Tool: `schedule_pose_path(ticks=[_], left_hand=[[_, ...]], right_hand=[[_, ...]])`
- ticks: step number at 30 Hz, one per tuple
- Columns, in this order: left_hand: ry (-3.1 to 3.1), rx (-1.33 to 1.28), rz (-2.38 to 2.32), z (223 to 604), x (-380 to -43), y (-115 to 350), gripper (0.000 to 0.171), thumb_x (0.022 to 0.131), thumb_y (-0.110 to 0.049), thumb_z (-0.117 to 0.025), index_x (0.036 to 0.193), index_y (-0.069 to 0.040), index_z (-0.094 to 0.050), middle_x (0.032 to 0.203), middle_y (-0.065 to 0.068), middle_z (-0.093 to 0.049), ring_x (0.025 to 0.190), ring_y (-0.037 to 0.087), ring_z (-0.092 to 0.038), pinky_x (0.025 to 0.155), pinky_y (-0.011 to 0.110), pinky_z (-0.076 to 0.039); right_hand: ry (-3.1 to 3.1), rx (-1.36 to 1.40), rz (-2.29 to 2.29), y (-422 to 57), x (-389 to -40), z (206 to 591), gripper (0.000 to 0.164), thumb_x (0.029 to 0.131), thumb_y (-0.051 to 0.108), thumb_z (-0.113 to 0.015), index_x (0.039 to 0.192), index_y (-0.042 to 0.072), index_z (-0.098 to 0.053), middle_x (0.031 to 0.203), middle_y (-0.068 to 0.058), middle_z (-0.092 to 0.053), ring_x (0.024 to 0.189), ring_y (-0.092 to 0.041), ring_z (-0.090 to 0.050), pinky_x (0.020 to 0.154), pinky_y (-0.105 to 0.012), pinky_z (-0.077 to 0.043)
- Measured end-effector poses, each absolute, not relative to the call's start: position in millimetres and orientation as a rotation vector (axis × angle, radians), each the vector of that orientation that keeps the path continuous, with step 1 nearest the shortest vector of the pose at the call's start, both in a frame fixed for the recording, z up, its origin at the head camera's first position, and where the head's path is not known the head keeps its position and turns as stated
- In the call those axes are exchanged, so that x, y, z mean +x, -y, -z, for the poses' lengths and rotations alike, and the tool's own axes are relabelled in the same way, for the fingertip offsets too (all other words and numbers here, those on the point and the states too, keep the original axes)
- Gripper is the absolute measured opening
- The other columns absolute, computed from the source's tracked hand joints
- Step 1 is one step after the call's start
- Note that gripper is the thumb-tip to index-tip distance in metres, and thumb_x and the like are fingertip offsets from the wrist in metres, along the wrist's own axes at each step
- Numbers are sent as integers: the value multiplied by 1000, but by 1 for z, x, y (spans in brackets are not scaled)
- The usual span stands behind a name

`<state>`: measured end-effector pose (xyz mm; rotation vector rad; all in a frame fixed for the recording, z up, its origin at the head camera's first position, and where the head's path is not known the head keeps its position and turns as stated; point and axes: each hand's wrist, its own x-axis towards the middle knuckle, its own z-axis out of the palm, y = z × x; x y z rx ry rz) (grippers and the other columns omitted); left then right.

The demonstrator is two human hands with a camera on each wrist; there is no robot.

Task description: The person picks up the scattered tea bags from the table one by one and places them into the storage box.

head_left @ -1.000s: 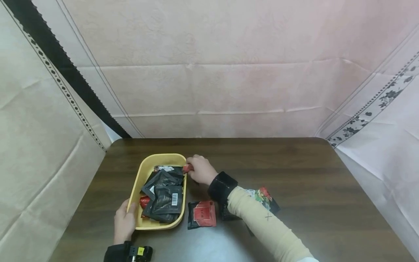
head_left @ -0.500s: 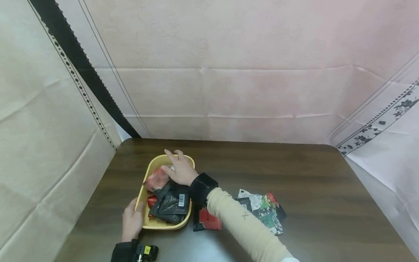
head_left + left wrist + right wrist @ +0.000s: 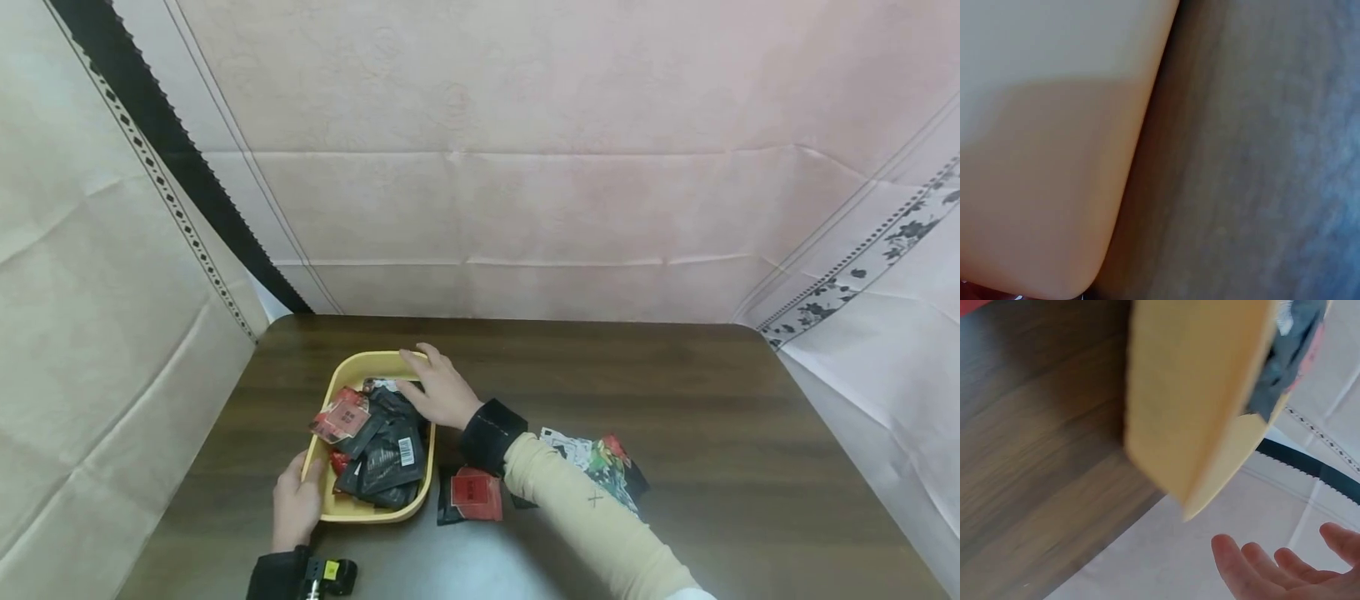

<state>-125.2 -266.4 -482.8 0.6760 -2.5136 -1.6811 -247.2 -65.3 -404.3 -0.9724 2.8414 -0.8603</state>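
My left hand [image 3: 296,507] grips the left wall of a yellow plastic basket [image 3: 375,516], thumb on the rim. Inside lie several black packets [image 3: 392,454], one with a white barcode label. A red-and-black packet [image 3: 343,419] rests on top of them, overlapping the basket's left rim. My right hand [image 3: 442,392] is over the basket's right rim with fingers spread and nothing held. In the right wrist view its fingers [image 3: 1254,565] are apart from the basket wall [image 3: 1185,394]. The left wrist view shows mostly the basket's smooth side [image 3: 1054,156], blurred, with the hand out of sight.
Right of the basket a red-and-black packet [image 3: 471,495] lies on the brown wooden table [image 3: 720,467]. Farther right are green-and-white printed packets [image 3: 600,460], partly hidden under my right forearm. Pale patterned cloth [image 3: 525,208] hangs behind the table.
My right hand carried a red packet leftward into the basket, let go of it, and drew back right to the rim. The left hand keeps its hold on the basket.
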Motion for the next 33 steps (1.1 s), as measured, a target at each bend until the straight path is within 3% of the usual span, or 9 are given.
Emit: schedule_pose_path(ticks=[4, 8, 13, 17, 21, 28, 33], left_hand=[[2512, 684, 1680, 482, -127, 265, 46, 100, -19, -25, 136, 10, -25, 131, 32, -34, 112, 41, -41, 91, 53, -36], [2510, 678, 1650, 482, -128, 265, 46, 100, -20, -26, 135, 10, -28, 129, 32, -37, 110, 41, -43, 89, 53, -37], [2530, 664, 1620, 484, -128, 267, 46, 100, -20, -26, 134, 11, -29, 128, 33, -38, 109, 41, -44, 89, 52, -37], [2534, 675, 1612, 484, -127, 269, 47, 100, -19, -25, 135, 12, -27, 129, 34, -35, 112, 42, -41, 91, 53, -35], [2545, 677, 1605, 485, -126, 269, 47, 100, -19, -25, 135, 13, -26, 130, 35, -35, 113, 43, -41, 91, 53, -34], [2529, 698, 1634, 486, -125, 265, 48, 100, -19, -24, 135, 13, -25, 130, 35, -34, 113, 43, -40, 92, 54, -34], [2527, 689, 1618, 486, -126, 265, 47, 100, -20, -25, 134, 13, -27, 128, 35, -36, 111, 43, -42, 90, 52, -36]], right_hand=[[-2861, -961, 856, 42, -248, 414, 46, 95, 27, -46, 136, 7, -41, 139, -19, -34, 121, -34, -39, 93, -44, -39], [-2912, -970, 721, 15, -243, 428, 51, 89, 25, -55, 135, 7, -42, 134, -19, -39, 117, -34, -43, 87, -45, -43], [-2872, -1083, 269, -6, -217, 449, 76, 74, 52, -66, 135, 13, -42, 130, -15, -45, 115, -31, -44, 83, -49, -44], [-2809, -1245, 4, -5, -191, 467, 90, 63, 70, -63, 136, 21, -42, 124, -7, -49, 112, -25, -44, 80, -50, -44], [-2786, -1401, -132, -4, -178, 480, 82, 67, 68, -62, 134, 25, -44, 115, -2, -50, 102, -19, -47, 72, -43, -44], [-2824, -1445, -329, 2, -171, 481, 50, 80, 48, -62, 125, 26, -53, 102, -1, -52, 88, -17, -48, 65, -35, -43], [-2777, -1467, -386, 7, -167, 480, 39, 75, 29, -70, 111, 23, -55, 99, -2, -50, 83, -16, -47, 59, -32, -43]])
